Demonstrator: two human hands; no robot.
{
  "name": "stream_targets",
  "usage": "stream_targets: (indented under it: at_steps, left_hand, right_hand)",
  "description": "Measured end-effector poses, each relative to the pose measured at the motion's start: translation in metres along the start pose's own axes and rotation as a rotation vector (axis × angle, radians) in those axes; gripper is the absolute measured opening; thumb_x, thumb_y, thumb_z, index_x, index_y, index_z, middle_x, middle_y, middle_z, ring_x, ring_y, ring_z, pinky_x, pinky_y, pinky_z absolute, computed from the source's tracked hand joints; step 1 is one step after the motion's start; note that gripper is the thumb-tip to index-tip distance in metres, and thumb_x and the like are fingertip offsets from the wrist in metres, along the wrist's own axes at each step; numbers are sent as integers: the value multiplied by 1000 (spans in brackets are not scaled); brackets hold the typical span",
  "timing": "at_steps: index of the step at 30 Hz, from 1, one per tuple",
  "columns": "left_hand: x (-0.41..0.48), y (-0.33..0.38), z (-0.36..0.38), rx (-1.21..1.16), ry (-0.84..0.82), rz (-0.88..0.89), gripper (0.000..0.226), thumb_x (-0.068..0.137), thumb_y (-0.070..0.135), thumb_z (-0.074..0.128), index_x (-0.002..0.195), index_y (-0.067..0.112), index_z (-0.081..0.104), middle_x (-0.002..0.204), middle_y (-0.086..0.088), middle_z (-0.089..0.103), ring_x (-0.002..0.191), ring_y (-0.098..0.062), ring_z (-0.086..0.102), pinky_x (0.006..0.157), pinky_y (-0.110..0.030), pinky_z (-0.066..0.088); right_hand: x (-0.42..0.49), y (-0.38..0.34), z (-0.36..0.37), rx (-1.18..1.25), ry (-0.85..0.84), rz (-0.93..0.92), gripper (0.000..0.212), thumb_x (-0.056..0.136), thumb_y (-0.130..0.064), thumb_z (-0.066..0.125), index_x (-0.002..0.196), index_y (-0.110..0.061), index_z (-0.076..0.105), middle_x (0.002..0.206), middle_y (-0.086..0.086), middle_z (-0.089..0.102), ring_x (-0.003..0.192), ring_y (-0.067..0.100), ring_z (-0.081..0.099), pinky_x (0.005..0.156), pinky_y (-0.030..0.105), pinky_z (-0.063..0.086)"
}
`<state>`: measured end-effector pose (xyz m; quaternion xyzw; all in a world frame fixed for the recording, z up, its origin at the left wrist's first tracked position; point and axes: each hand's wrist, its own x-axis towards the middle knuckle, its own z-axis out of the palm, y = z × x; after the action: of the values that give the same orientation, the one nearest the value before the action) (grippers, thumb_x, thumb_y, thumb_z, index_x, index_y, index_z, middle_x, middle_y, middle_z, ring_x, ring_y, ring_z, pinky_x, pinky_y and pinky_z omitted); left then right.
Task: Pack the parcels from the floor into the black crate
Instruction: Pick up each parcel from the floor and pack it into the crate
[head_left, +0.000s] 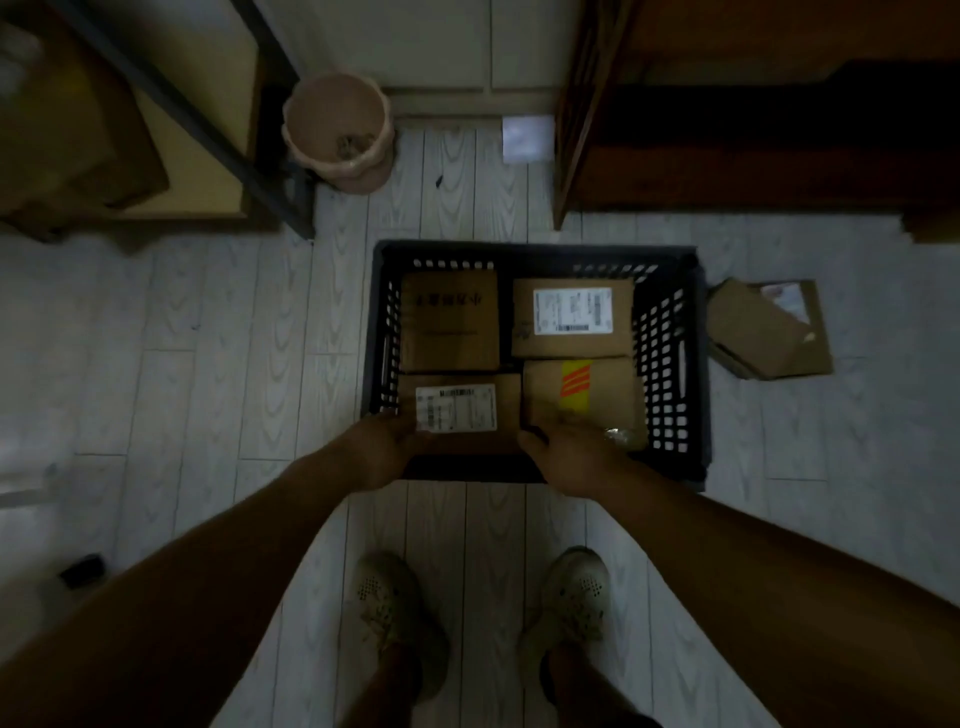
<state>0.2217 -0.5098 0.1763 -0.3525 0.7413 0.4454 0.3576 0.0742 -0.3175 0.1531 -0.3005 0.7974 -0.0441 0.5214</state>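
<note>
The black crate (670, 338) stands on the floor in front of my feet. Several brown cardboard parcels lie inside it. A printed one (449, 322) is at the far left, a white-labelled one (571, 317) at the far right, and one with an orange-and-yellow sticker (582, 400) at the near right. My left hand (384, 447) and my right hand (566, 457) grip the two near corners of a white-labelled parcel (460, 410) at the near left of the crate.
A flattened cardboard parcel (769, 332) lies on the floor right of the crate. A pink bin (337, 130) stands at the back, beside a shelf frame (208, 130) on the left. Wooden furniture (727, 130) is at the back right. My shoes (483, 608) are near the crate.
</note>
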Motion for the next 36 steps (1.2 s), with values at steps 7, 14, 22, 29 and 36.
stream_targets:
  at_steps: [7, 14, 22, 29, 36]
  left_hand:
    - [-186, 103, -33, 20, 209, 33, 52, 100, 38, 36, 147, 19, 26, 153, -8, 27, 140, -22, 25, 107, -22, 20]
    - [-294, 180, -40, 33, 250, 198, 37, 95, 34, 50, 129, 20, 48, 135, -8, 50, 123, -27, 49, 103, -36, 41]
    - [-364, 263, -35, 251, 280, 435, 66, 95, 48, 43, 150, 18, 22, 158, -6, 15, 145, -22, 17, 115, -32, 15]
    - [-416, 342, -13, 338, 302, 575, 67, 94, 51, 42, 150, 22, 18, 159, -4, 11, 146, -22, 14, 117, -34, 17]
    - [-431, 439, 54, 341, 340, 616, 66, 95, 49, 43, 150, 23, 18, 159, -5, 10, 146, -22, 10, 117, -36, 13]
  right_hand:
    - [-161, -14, -98, 8, 143, 6, 48, 96, -51, 34, 128, -19, 52, 130, 10, 53, 112, 25, 52, 95, 34, 45]
    - [-305, -18, -149, 126, 365, 43, 43, 97, -45, 42, 131, -20, 51, 130, 10, 55, 110, 24, 55, 88, 29, 45]
    - [-429, -8, -171, 59, 558, 181, 60, 97, -45, 41, 147, -12, 32, 156, 9, 26, 137, 28, 34, 111, 37, 31]
    - [-499, 26, -207, 100, 733, 203, 69, 94, -55, 42, 151, -19, 24, 157, 7, 22, 140, 28, 31, 111, 38, 32]
    - [-569, 109, -242, 94, 772, 127, 70, 89, -60, 45, 147, -25, 31, 150, 6, 38, 127, 28, 48, 103, 42, 44]
